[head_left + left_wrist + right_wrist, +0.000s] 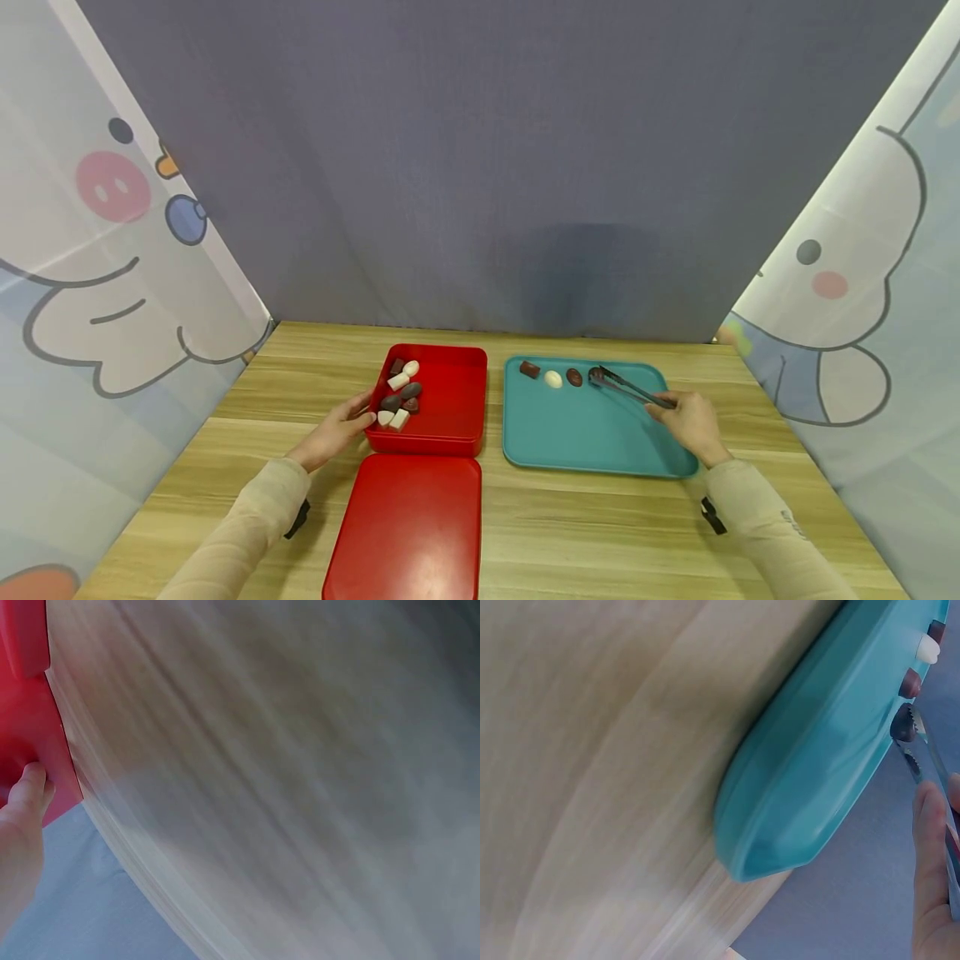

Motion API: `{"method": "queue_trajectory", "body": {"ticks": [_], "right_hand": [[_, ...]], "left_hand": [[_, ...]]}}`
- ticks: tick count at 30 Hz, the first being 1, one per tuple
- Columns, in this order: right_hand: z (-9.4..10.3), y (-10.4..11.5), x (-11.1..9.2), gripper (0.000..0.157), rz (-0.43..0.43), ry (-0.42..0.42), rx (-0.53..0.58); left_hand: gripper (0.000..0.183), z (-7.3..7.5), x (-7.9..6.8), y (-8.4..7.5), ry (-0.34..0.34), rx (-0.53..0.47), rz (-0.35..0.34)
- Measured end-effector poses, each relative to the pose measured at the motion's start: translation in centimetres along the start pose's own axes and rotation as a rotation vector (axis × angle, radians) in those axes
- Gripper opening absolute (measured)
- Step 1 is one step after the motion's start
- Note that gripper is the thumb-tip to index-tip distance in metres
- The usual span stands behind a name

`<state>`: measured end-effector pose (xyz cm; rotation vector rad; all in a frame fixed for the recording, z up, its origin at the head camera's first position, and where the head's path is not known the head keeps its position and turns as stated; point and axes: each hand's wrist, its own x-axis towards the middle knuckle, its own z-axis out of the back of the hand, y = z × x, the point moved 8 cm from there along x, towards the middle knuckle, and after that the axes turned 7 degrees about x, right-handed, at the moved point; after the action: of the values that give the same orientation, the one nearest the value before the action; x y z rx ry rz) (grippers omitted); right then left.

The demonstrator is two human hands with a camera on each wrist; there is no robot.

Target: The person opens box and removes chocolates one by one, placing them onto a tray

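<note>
The right hand [688,421] grips tongs [641,391], a dark chocolate [903,724] between their tips on the teal tray [600,450]; the left hand [337,429] touches the red box [453,396], fingers extended. Pickup seems underway, wanting a firm squeeze.

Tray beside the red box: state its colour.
The tray is teal, clearest in the head view.
</note>
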<state>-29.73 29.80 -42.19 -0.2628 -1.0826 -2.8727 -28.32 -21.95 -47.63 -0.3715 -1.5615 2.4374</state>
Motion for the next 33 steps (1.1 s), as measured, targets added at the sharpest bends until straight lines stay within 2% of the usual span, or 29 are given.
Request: {"method": "queue_trajectory", "body": {"ticks": [5,12,21,33], "right_hand": [[-0.2,-0.2,0.1,0.037,-0.011,0.007,-0.007],[-0.4,-0.3,0.3,0.034,0.009,-0.009,-0.015],[-0.3,-0.6,0.3,0.033,0.001,-0.017,-0.02],[-0.6,-1.1,0.3,0.034,-0.046,-0.009,0.001]], "left_hand": [[0.054,0.1,0.0,0.1,-0.01,0.005,0.02],[0.055,0.1,0.0,-0.1,-0.016,0.037,-0.018],[0.059,0.3,0.0,0.1,-0.031,0.058,0.012],[0.056,0.2,0.0,0.0,-0.004,0.034,0.001]]}}
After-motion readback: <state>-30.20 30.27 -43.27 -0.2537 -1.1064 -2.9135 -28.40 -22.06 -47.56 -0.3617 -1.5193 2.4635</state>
